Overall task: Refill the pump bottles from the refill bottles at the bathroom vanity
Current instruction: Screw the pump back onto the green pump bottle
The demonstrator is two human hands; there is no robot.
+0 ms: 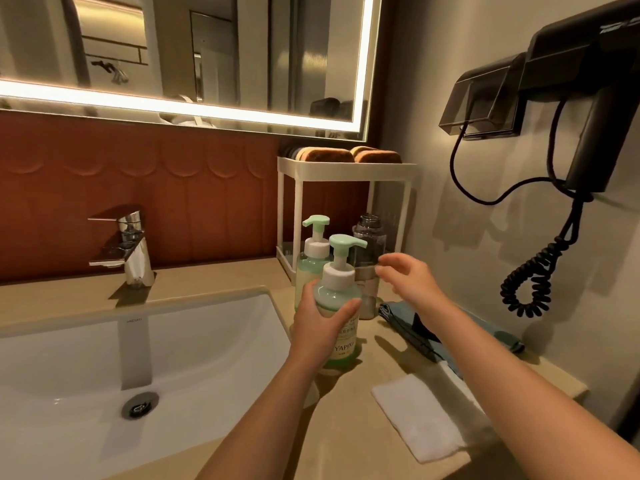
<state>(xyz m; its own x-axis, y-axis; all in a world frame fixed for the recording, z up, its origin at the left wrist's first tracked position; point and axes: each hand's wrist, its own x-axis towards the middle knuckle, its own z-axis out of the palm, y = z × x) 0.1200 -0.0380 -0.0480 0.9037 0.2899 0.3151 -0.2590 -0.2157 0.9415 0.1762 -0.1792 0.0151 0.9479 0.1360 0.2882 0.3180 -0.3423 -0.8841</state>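
White cloth [415, 417] flat on counter [346, 431]. Left hand [317, 327] grips near pump bottle [334, 294] by body; bottle upright beside sink. Right hand [412, 278] holds nothing, fingers loosely spread, just right of pump head. Behind: second pump bottle [313, 249], then clear bottle [367, 233], likely refill. Both pumps still on, so pouring probably not begun.

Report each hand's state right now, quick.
Left hand: gripping the front pump bottle around its body.
Right hand: open, holding nothing, fingers near the clear bottle.
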